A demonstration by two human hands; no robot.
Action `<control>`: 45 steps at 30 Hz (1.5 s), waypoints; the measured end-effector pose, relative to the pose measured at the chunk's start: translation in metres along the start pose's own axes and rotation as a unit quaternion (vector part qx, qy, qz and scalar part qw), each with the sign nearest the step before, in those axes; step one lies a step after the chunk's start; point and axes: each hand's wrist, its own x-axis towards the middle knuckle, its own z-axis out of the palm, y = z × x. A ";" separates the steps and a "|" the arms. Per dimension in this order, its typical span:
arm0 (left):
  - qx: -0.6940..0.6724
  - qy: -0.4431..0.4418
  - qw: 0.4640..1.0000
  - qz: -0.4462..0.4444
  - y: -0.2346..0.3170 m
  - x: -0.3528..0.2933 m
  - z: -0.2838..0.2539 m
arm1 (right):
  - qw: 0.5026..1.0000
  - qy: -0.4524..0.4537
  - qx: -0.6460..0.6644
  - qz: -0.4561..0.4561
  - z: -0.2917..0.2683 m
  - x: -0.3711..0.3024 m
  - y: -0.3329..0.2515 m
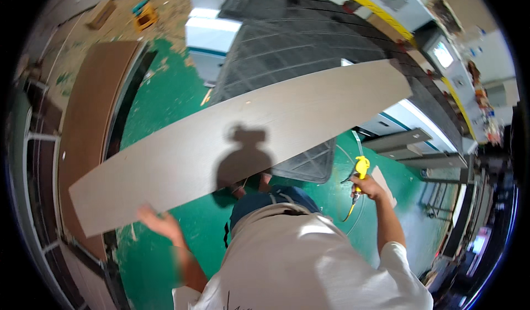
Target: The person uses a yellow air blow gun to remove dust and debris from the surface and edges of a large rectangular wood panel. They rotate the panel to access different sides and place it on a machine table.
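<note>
A long beige-grey board [199, 144] stretches across in front of me, one end at the brown panel stack on the left, the other over the dark matting. My own shadow falls on its middle. By the board's near left edge is my left hand [159, 223], open and slightly blurred. It holds nothing, and I cannot tell whether the fingertips touch the edge. My right hand [370, 187] is closed around a yellow air blow gun [361, 167]. Its thin nozzle points up and away, near the board's right part. A yellow hose [350, 213] hangs below it.
Brown panels [91, 111] lie stacked at the left. Dark ribbed matting [281, 45] is beyond the board. White cabinets [212, 37] stand at the far side. Grey boards [400, 140] rest at the right above the green floor [298, 199]. A yellow stool-like object [146, 17] sits far left.
</note>
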 end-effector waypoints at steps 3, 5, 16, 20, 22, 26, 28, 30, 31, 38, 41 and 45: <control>-0.299 0.097 0.894 -0.321 -0.040 0.011 0.005 | 0.996 0.056 0.055 -0.049 0.003 0.008 0.012; -0.476 0.130 0.701 -0.515 -0.059 0.021 0.013 | 0.987 0.102 0.090 -0.085 -0.006 0.017 -0.007; -0.660 -0.037 0.579 -0.478 0.023 -0.010 0.051 | 0.945 0.157 0.271 -0.092 -0.143 0.187 -0.122; -0.610 -0.049 0.627 -0.482 0.022 -0.039 0.031 | 0.937 0.217 0.267 -0.066 -0.133 0.216 -0.145; -0.584 -0.054 0.644 -0.492 0.021 -0.080 0.016 | 0.920 0.239 0.292 -0.108 -0.131 0.221 -0.146; -0.552 -0.030 0.616 -0.561 0.033 -0.143 -0.004 | 0.923 0.233 0.281 -0.119 -0.148 0.233 -0.142; -0.599 -0.009 0.603 -0.527 0.018 -0.181 -0.017 | 0.937 0.223 0.245 -0.110 -0.149 0.229 -0.147; -0.675 -0.028 0.609 -0.417 0.005 -0.225 -0.028 | 0.969 0.154 0.151 -0.120 -0.149 0.204 -0.162; -0.641 -0.032 0.615 -0.459 0.009 -0.238 -0.035 | 0.984 0.040 0.106 -0.134 -0.157 0.188 -0.165; -0.580 -0.033 0.614 -0.534 0.029 -0.267 -0.051 | 0.929 -0.311 0.173 -0.101 -0.235 0.145 -0.191; -0.581 -0.028 0.611 -0.537 0.028 -0.276 -0.055 | 0.839 -0.301 0.393 -0.225 -0.239 0.152 -0.198; -0.583 -0.029 0.610 -0.536 0.024 -0.290 -0.062 | 0.739 -0.337 0.502 -0.299 -0.202 0.132 -0.241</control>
